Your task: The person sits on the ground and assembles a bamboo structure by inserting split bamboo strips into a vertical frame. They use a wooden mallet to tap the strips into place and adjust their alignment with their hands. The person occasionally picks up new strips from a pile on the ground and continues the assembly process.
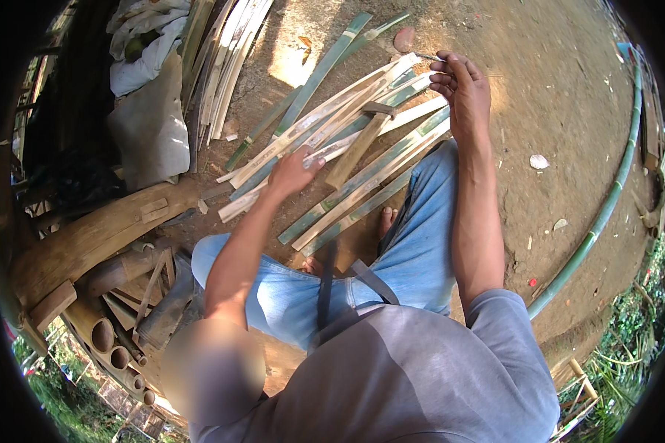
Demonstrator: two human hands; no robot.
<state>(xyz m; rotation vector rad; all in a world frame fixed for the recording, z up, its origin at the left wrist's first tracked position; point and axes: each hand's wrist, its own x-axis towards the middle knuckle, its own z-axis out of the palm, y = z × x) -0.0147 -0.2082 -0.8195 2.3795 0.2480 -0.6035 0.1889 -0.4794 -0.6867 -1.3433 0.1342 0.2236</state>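
Observation:
Split bamboo strips [355, 111], some pale and some green, lie in a loose bundle on the ground before my knees. My left hand [294, 171] is closed around a pale strip near the bundle's near-left part; its fingertips are partly hidden. Above the far right end of the strips, my right hand [462, 92] is raised with curled fingers. A thin strand [427, 57] shows at its fingertips and seems pinched there. Across the strips rests a tool with a wooden handle [357, 153] and a dark metal head [379, 109].
More pale strips [233, 66] lie at the far left, next to a grey sheet [151, 118] and a white sack [144, 55]. A log [103, 232] and bamboo tubes [100, 336] are at my left. A long green bamboo pole [606, 210] curves along the right.

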